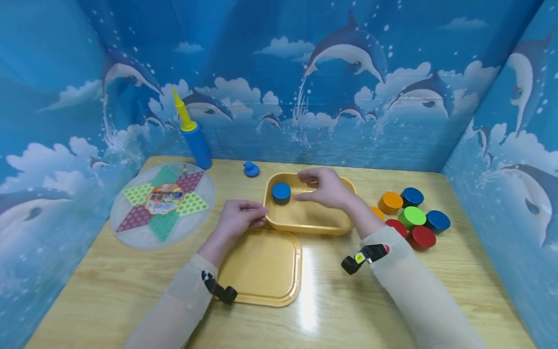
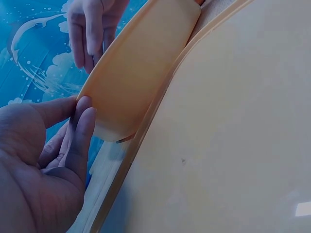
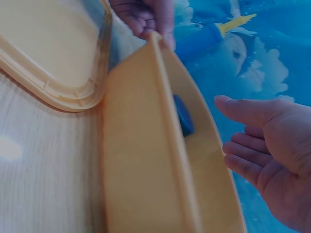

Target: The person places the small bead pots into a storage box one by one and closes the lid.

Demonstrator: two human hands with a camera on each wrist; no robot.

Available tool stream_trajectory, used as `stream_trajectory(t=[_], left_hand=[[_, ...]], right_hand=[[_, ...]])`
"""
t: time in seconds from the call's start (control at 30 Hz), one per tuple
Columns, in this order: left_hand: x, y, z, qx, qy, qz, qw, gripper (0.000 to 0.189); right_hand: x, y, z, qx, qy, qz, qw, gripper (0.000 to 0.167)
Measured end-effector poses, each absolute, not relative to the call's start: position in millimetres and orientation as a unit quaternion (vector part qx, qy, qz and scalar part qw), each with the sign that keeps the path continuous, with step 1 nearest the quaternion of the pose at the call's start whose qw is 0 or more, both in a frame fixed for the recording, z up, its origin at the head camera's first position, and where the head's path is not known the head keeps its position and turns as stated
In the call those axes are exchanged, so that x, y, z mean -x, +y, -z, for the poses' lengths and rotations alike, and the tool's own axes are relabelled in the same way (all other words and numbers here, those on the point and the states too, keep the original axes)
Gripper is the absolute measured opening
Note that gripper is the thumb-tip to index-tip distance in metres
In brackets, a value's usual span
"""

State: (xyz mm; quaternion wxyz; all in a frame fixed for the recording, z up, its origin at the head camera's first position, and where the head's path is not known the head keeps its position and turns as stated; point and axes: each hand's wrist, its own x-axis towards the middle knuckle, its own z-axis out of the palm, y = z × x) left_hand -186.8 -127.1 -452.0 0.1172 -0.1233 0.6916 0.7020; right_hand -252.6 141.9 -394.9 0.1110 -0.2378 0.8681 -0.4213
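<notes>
A yellow rectangular plastic box [image 1: 311, 229] stands on the table with one round blue block [image 1: 281, 192] in its left end. At the box's left front corner my left hand [image 1: 239, 217] pinches the rim between thumb and fingers; the left wrist view shows the fingertips on the edge. My right hand [image 1: 326, 188] hovers over the box to the right of the blue block, thumb and fingers spread apart with nothing between them. The box's yellow lid [image 1: 261, 266] lies flat in front, partly covered by my left forearm.
Several round blocks, among them a green block [image 1: 411, 216] and a red block [image 1: 422, 237], sit right of the box. At left lies a round star-patterned board [image 1: 163, 201]. Behind stand a blue pump [image 1: 197, 145] and a small blue duck [image 1: 251, 169], before a dolphin-print curtain [image 1: 279, 63].
</notes>
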Motion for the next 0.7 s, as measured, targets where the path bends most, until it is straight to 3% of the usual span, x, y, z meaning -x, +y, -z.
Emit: stream_trajectory(t=[0.7], left_hand=[[187, -127, 452, 0.134, 0.705, -0.686, 0.12, 0.02]], right_hand=[[212, 225, 359, 0.198, 0.886, 0.411, 0.082, 0.066]])
